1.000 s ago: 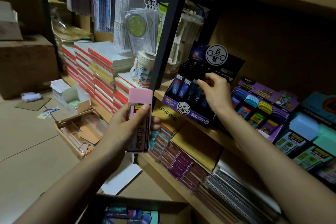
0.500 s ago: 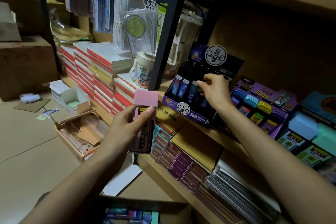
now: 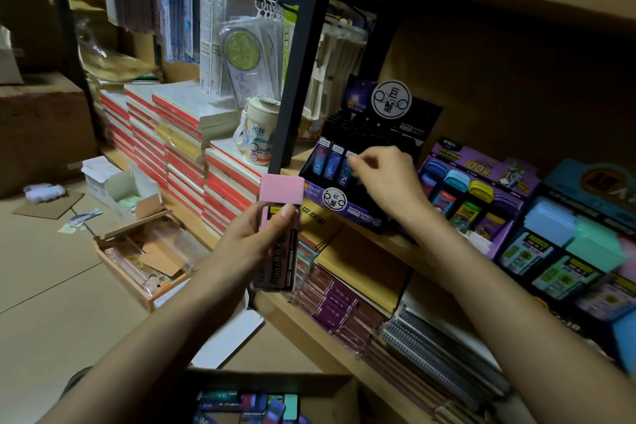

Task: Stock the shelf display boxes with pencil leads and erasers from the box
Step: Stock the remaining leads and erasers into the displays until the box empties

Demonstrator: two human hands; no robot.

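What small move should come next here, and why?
Probably the right hand should push the lead case fully into the black box and let go. Its fingers pinch the case's top in the front row, and the left hand holds a pink eraser, likely meant for the eraser box on the right.

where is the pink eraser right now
In the head view the pink eraser sits mid-frame, held upright in the left hand, just left of the black pencil lead display box.
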